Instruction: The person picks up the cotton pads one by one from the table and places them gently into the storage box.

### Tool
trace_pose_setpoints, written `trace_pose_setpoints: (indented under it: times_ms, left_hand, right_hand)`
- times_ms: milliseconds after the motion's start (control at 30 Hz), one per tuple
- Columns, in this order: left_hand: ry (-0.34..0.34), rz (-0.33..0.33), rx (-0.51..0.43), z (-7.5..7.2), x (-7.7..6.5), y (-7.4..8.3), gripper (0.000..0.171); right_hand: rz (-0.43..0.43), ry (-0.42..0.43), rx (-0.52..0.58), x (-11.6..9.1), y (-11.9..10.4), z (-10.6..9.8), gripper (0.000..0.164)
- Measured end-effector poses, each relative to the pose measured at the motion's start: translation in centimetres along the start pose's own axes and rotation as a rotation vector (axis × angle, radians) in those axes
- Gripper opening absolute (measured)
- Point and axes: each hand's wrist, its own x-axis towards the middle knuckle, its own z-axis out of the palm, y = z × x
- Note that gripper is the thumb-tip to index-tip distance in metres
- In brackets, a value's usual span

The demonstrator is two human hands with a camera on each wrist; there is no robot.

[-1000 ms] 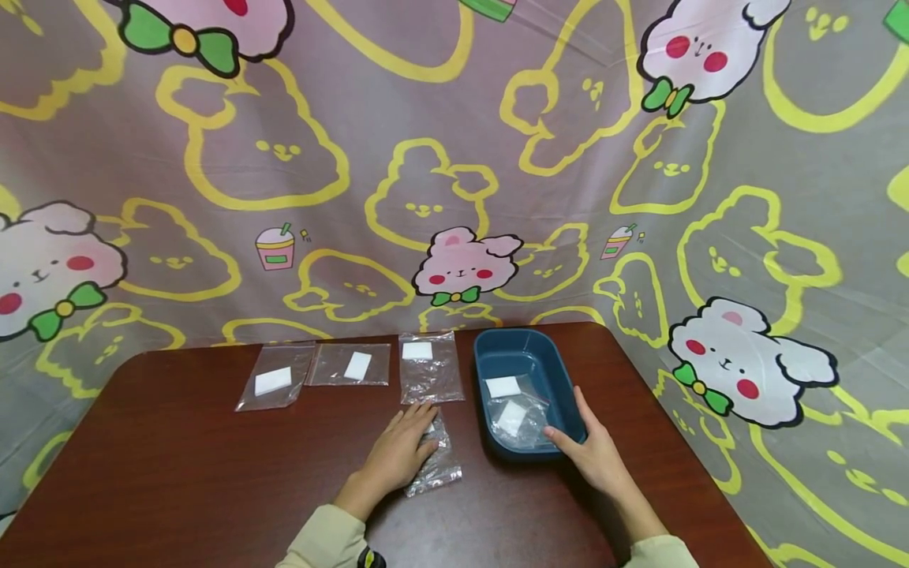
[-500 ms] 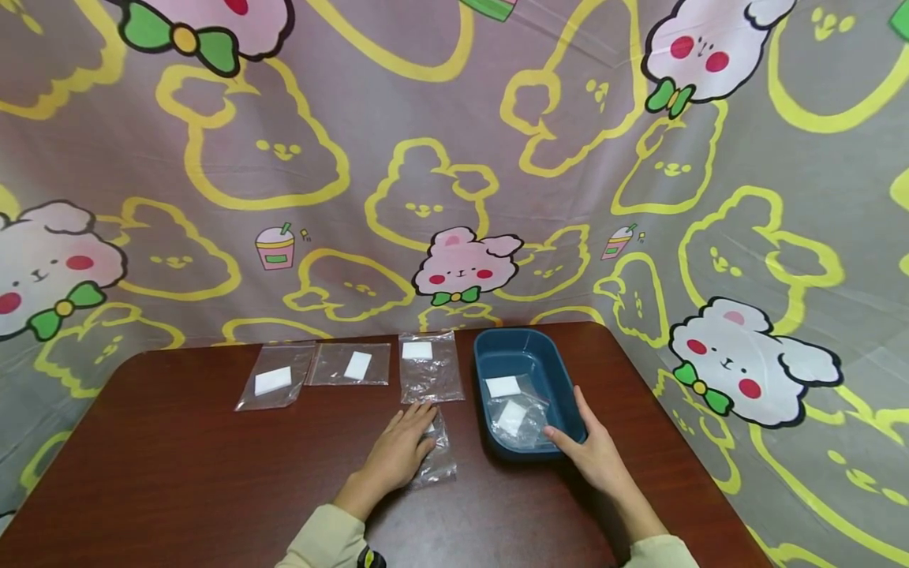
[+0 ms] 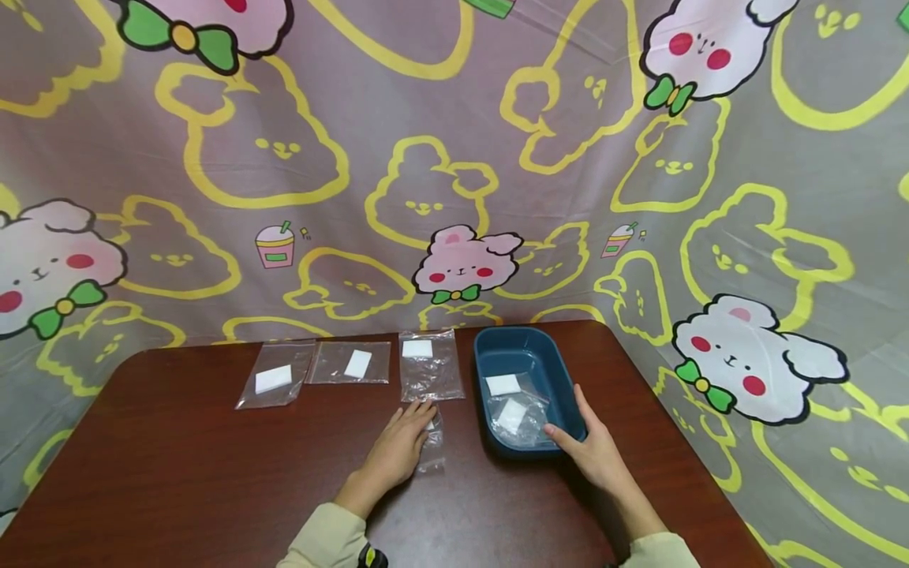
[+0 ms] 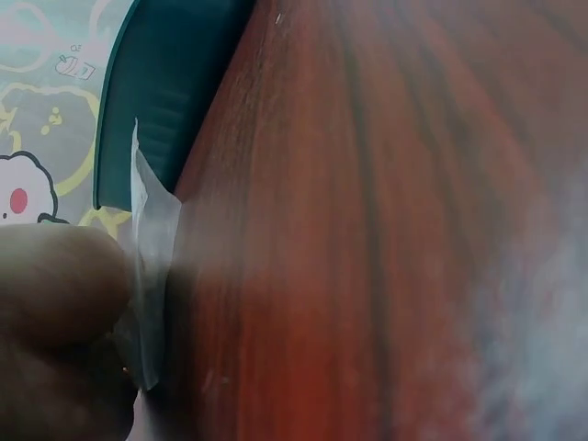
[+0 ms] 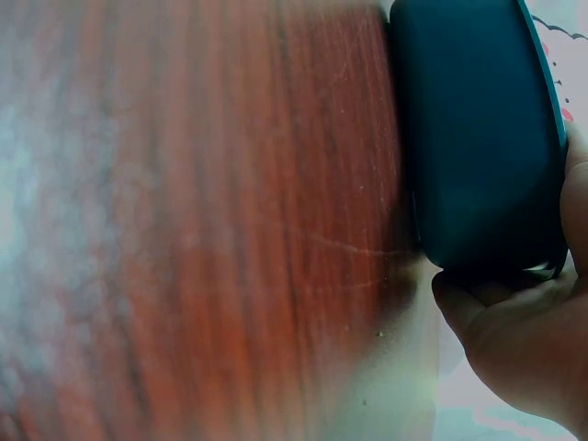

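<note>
Plastic bag (image 3: pixel 431 456): partly under your left hand (image 3: pixel 390 454), on the desk; clear, thin, crinkled film, one edge standing up in the left wrist view.
Left fingers: laid over the bag; whether your thumb pinches the film cannot be told.
Slip risk: such slick film could slide away if your hold is light, or crease if you press hard.
Right hand (image 3: pixel 592 454): grasping the tray's near right corner, thumb over the rim, fingers outside.
Tray (image 3: pixel 521 345): dark blue, oblong, smooth-walled, round-cornered; an uneven pull at that corner could skew or tip it.
Bags in the tray (image 3: pixel 511 416): two, wrinkled, each with a matte white rectangular piece.
Bags in the row (image 3: pixel 360 365): three, lying flat; your left fingertips nearly meet the rightmost, so reaching forward could drag it.
Desk (image 3: pixel 234 473): glossy, red-brown, wood-grained.
</note>
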Motion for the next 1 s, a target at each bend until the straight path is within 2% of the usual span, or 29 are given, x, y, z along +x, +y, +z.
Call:
trace_pose_setpoints:
  times_ms: [333, 1000]
  left_hand:
    - [0.039, 0.022, -0.036, 0.04, 0.03, 0.03, 0.034]
    - [0.044, 0.023, -0.025, 0.07, 0.12, 0.11, 0.033]
  right_hand:
    - [-0.002, 0.004, -0.005, 0.07, 0.18, 0.05, 0.101]
    - [-0.009, 0.004, 0.010, 0.05, 0.27, 0.02, 0.100]
